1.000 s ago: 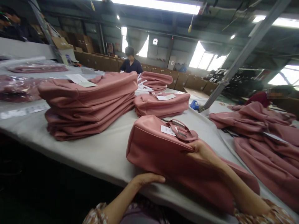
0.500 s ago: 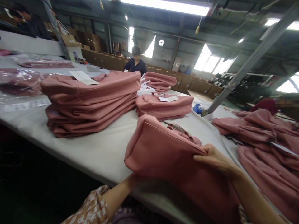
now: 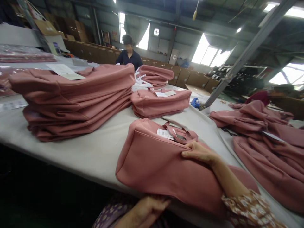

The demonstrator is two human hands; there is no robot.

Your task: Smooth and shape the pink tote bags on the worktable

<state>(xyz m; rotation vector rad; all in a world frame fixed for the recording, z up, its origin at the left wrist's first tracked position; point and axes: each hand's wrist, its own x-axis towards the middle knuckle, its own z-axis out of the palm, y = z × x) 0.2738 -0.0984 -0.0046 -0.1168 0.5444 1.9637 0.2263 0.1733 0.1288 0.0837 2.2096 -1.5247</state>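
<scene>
Lowered since half a sec ago, the pink bag [image 3: 163,164] now lies flat on the grey table [image 3: 95,152] near its front edge, top side w/ handles [image 3: 180,134] and a white tag [image 3: 164,134] showing again. Right hand [image 3: 198,152] rests palm-down on the bag's upper edge, just beside the handles, fingers spread flat, not closed on anything. Left hand [image 3: 148,209] has dropped below the bag's near edge at the table front, fingers loosely curled and open, touching or nearly touching the underside; can't tell which.

Behind-left, a tall stack of same pink bags [image 3: 73,98] w/ a paper slip [image 3: 65,71] on top. Farther back, a smaller folded bag [image 3: 160,103] w/ a tag, and another pile behind it. Right side, a loose heap of pink bags [image 3: 263,139]. At the far end of the table a person in a dark top [image 3: 129,57] works; a steel post [image 3: 247,53] slants up at right.
</scene>
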